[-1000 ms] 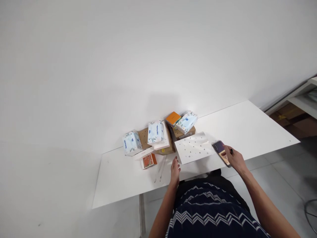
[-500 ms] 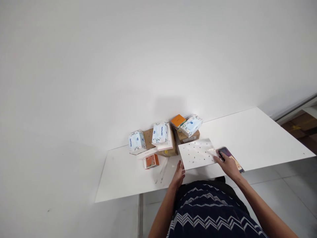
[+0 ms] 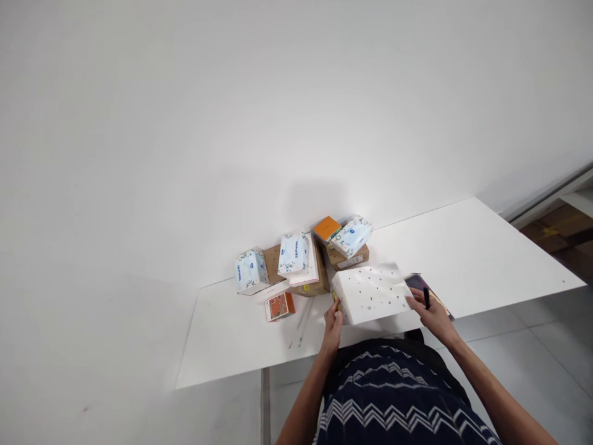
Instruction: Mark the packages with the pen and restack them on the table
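Note:
A white box [image 3: 376, 289], dotted with small dark rings and spots on its top, sits tilted between my hands at the table's front edge. My left hand [image 3: 332, 322] grips its left end, where a bit of yellow-green print shows by the fingers. At the right end, the fingertips of my right hand [image 3: 434, 316] press on the box's edge. A black marker [image 3: 426, 298] stands up from that same hand, held between the fingers. Partly under the right hand, a dark flat item with a picture on it [image 3: 416, 282] lies on the table; its kind is unclear.
Behind the box are tissue packs [image 3: 294, 252], an orange box [image 3: 327, 228] and cardboard boxes [image 3: 352, 257] by the wall. A small orange-and-white box [image 3: 279, 306] stands left on the white table [image 3: 222, 346]. Two thin clear strips [image 3: 303, 321] lie near it.
The white box has tipped, so its left side now shows. My left fingers have closed on that end. The marker in my right hand now points more upright.

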{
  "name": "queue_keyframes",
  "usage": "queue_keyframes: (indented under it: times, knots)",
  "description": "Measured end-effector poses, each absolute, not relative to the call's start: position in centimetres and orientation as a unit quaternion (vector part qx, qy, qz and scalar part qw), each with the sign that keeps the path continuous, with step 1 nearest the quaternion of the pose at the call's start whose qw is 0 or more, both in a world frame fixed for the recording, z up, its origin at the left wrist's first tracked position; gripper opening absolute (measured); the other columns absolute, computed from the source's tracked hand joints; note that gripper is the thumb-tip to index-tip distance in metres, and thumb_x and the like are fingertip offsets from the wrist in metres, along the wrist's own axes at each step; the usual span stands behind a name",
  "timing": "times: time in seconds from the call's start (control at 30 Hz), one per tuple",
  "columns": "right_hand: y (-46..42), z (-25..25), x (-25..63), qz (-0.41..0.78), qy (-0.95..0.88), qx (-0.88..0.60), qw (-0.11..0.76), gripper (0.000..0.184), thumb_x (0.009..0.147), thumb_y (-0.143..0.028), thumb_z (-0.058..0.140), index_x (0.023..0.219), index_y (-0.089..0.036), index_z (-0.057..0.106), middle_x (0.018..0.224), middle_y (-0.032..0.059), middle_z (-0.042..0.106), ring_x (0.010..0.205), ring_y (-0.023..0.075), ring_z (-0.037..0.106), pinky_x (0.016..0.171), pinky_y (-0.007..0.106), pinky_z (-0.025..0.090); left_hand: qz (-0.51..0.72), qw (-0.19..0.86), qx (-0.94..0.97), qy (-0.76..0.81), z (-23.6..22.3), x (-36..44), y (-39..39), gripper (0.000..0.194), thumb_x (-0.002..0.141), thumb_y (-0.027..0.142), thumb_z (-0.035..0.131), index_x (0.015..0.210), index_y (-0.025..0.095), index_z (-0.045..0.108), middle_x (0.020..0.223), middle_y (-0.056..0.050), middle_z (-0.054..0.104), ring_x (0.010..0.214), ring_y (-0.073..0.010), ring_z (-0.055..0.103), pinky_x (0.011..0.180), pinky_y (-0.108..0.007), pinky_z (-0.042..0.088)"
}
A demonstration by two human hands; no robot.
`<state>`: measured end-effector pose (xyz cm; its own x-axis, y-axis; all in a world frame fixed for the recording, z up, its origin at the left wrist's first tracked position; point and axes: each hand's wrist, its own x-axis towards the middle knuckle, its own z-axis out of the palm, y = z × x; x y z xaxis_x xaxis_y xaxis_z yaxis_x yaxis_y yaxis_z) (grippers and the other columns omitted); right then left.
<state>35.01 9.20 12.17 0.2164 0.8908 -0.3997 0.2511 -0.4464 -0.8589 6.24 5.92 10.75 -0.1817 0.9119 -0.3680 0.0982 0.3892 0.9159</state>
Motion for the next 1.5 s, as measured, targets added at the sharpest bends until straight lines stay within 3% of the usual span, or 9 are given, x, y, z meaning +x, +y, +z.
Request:
queue_keyframes:
  times: [0.1, 0.23, 0.4, 0.57, 0.7, 0.83, 0.97, 1.07, 1.5]
  knots:
    - [9.2, 11.7, 36.1, 0.509, -0.390, -0.687, 0.341, 0.058, 0.076, -0.055, 0.058, 0.119, -0.016, 0.062, 0.083, 0.0064, 0.071, 0.046, 0.0112, 0.048, 0.038, 0.024, 0.036, 0.420, 0.477, 0.430, 0.641, 10.6, 7.5, 5.7, 0.065, 0.075, 0.066, 0.058, 0.122, 0.021, 0.062, 0.125, -0.012, 0.049, 0.128, -0.0277, 0.040, 0.114, -0.039, 0.026]
    - [9.3, 10.6, 36.7, 0.524, -0.385, -0.677, 0.345, 0.059, 0.076, -0.055, 0.057, 0.120, -0.016, 0.060, 0.071, 0.0017, 0.066, 0.041, 0.0089, 0.041, 0.038, 0.023, 0.034, 0.426, 0.419, 0.498, 0.628, 12.3, 8.9, 5.0, 0.053, 0.079, 0.056, 0.060, 0.120, 0.023, 0.064, 0.122, -0.012, 0.044, 0.126, -0.0277, 0.040, 0.113, -0.041, 0.027]
    - [9.6, 9.5, 34.3, 0.490, -0.423, -0.713, 0.270, 0.044, 0.074, -0.046, 0.057, 0.107, -0.017, 0.068, 0.064, 0.0031, 0.068, 0.050, 0.0173, 0.056, 0.045, 0.026, 0.043, 0.418, 0.320, 0.533, 0.662, 15.1, 9.4, 4.5, 0.036, 0.082, 0.046, 0.060, 0.109, 0.024, 0.070, 0.120, -0.012, 0.042, 0.123, -0.0299, 0.041, 0.111, -0.044, 0.030]
    - [10.5, 9.4, 32.7, 0.484, -0.427, -0.722, 0.251, 0.035, 0.075, -0.041, 0.056, 0.095, -0.017, 0.072, 0.063, 0.0048, 0.070, 0.051, 0.0186, 0.059, 0.049, 0.028, 0.046, 0.407, 0.342, 0.507, 0.678, 15.4, 9.9, 4.2, 0.045, 0.080, 0.041, 0.062, 0.121, 0.022, 0.061, 0.121, -0.013, 0.045, 0.111, -0.0267, 0.050, 0.098, -0.041, 0.043]
    - [11.0, 11.5, 34.0, 0.482, -0.409, -0.727, 0.268, 0.045, 0.078, -0.049, 0.049, 0.098, -0.014, 0.070, 0.088, 0.0095, 0.074, 0.042, 0.0130, 0.052, 0.045, 0.029, 0.045, 0.445, 0.388, 0.429, 0.684, 14.9, 10.1, 4.5, 0.060, 0.078, 0.039, 0.065, 0.132, 0.021, 0.046, 0.122, -0.012, 0.051, 0.103, -0.0220, 0.055, 0.085, -0.034, 0.049]
    - [10.7, 14.5, 34.3, 0.487, -0.398, -0.715, 0.307, 0.050, 0.080, -0.055, 0.049, 0.106, -0.016, 0.068, 0.110, 0.0112, 0.071, 0.038, 0.0093, 0.047, 0.043, 0.029, 0.045, 0.462, 0.442, 0.356, 0.681, 14.9, 9.8, 5.5, 0.057, 0.078, 0.042, 0.064, 0.128, 0.019, 0.050, 0.111, -0.011, 0.061, 0.095, -0.0200, 0.060, 0.080, -0.032, 0.050]
    - [9.9, 15.5, 32.5, 0.448, -0.484, -0.683, 0.315, 0.053, 0.077, -0.057, 0.055, 0.110, -0.018, 0.068, 0.110, 0.0115, 0.072, 0.068, 0.0224, 0.067, 0.061, 0.035, 0.053, 0.456, 0.456, 0.342, 0.684, 14.9, 9.6, 6.2, 0.054, 0.077, 0.044, 0.064, 0.123, 0.017, 0.054, 0.110, -0.012, 0.063, 0.094, -0.0210, 0.060, 0.080, -0.033, 0.050]
    - [9.6, 15.0, 31.3, 0.390, -0.534, -0.683, 0.310, 0.055, 0.076, -0.058, 0.055, 0.107, -0.015, 0.068, 0.107, 0.0149, 0.072, 0.094, 0.0316, 0.066, 0.081, 0.042, 0.052, 0.455, 0.452, 0.351, 0.683, 14.9, 9.6, 6.2, 0.053, 0.078, 0.043, 0.063, 0.123, 0.017, 0.054, 0.113, -0.012, 0.063, 0.095, -0.0211, 0.060, 0.080, -0.033, 0.050]
    - [10.1, 15.6, 31.8, 0.415, -0.540, -0.686, 0.258, 0.054, 0.078, -0.057, 0.053, 0.110, -0.016, 0.066, 0.104, 0.0129, 0.073, 0.089, 0.0302, 0.067, 0.078, 0.039, 0.051, 0.475, 0.486, 0.314, 0.663, 14.0, 10.4, 5.7, 0.057, 0.080, 0.041, 0.063, 0.131, 0.019, 0.049, 0.126, -0.013, 0.058, 0.106, -0.0223, 0.059, 0.089, -0.034, 0.049]
